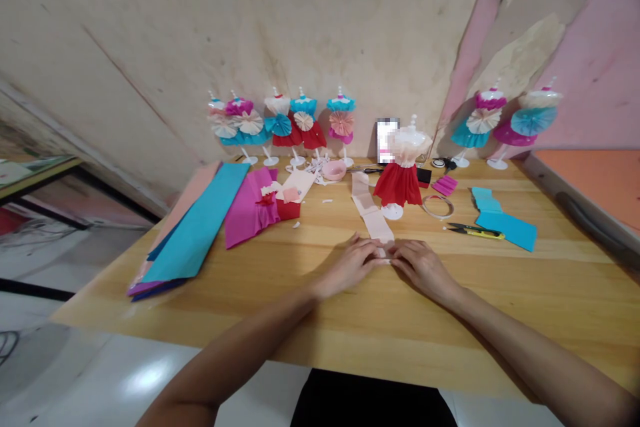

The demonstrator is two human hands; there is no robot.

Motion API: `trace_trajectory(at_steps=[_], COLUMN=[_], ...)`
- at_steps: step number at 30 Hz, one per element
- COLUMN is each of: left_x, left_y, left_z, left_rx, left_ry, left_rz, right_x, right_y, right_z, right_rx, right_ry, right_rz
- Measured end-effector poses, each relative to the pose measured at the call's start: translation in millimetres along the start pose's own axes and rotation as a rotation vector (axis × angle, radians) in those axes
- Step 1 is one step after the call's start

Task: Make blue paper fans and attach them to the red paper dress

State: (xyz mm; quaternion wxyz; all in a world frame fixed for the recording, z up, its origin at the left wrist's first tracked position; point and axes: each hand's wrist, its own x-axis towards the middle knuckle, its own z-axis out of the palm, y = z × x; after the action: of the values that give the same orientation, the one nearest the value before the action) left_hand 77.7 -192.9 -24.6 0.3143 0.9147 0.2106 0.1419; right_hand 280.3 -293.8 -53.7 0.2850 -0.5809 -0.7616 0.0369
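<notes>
A long pale pink crepe paper strip lies on the wooden table, running from near the middle toward me. My left hand and my right hand meet at its near end, fingers curled and pinching the paper between them. Just behind the strip stands a small white mannequin with a red paper skirt.
Sheets of blue, pink and magenta paper lie at the left. Several dressed mannequins line the wall, two more at the right. Yellow-handled snips, blue paper pieces, a tape roll and a pink bowl lie around.
</notes>
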Motion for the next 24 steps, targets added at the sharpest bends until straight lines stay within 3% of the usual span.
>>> trace_trajectory(at_steps=[12,24], left_x=[1.0,1.7], left_y=[-5.2,9.8], left_z=[1.7,-6.9], left_rx=[-0.120,-0.113], left_ry=[0.038,0.025], left_rz=[-0.030,-0.047], right_x=[-1.8,-2.1], right_y=[1.1,2.4], right_z=[1.9,3.0], right_rx=[0.007,0.018], right_ry=[-0.006,0.006], right_rz=[0.009,0.006])
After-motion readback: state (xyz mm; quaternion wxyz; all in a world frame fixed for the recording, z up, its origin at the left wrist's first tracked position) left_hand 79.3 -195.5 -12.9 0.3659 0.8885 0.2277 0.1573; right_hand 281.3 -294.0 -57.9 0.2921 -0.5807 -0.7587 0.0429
